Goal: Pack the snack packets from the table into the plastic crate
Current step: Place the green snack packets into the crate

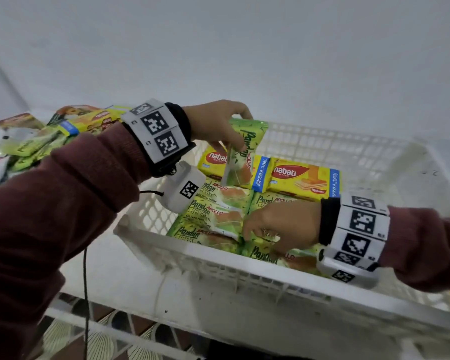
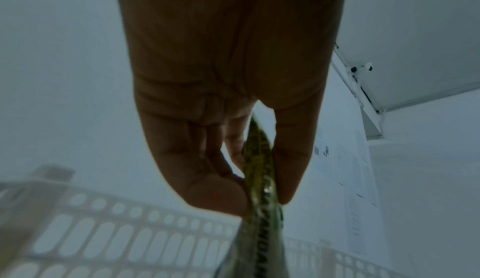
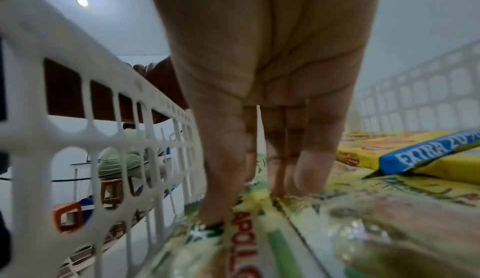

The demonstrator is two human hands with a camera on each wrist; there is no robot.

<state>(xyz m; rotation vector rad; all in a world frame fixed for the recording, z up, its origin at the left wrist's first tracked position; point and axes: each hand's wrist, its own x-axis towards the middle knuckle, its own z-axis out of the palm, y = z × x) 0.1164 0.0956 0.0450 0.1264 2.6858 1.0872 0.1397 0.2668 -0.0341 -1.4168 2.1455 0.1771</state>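
Note:
A white slotted plastic crate sits on the table and holds rows of green Pandan cake packets in front of two yellow Nabati wafer packets. My left hand pinches one green Pandan packet by its upper part, hanging upright over the crate's back left. The left wrist view shows that packet edge-on between thumb and fingers. My right hand lies inside the crate, straight fingers pressing on a Pandan packet near the front wall.
More green and yellow snack packets lie heaped on the white table at the left. The table's front edge runs below the crate, with patterned floor beneath. The crate's right part shows bare floor.

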